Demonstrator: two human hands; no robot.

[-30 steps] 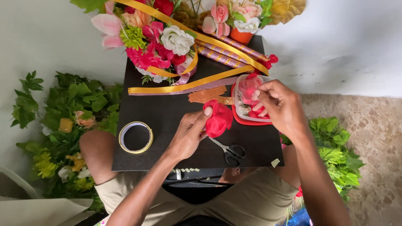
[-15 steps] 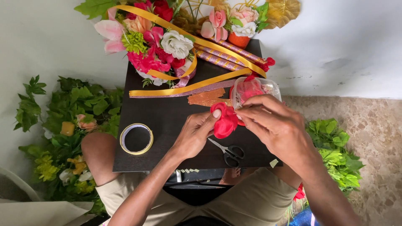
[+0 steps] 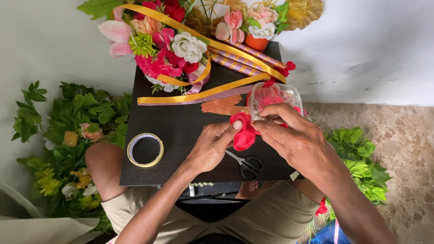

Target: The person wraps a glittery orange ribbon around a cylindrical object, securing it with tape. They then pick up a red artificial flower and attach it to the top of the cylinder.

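Red fabric petals (image 3: 244, 131) now sit pinched between both your hands above the black table (image 3: 181, 131): your right hand (image 3: 294, 135) has come off the clear plastic tub of petals (image 3: 275, 94) to close fingertips on them, joining your left hand (image 3: 212, 147), thumb pressed on. Scissors (image 3: 246, 163) lie just below.

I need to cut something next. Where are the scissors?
In the head view, the scissors lie on the black table near its front edge, just below the left hand and the right hand.
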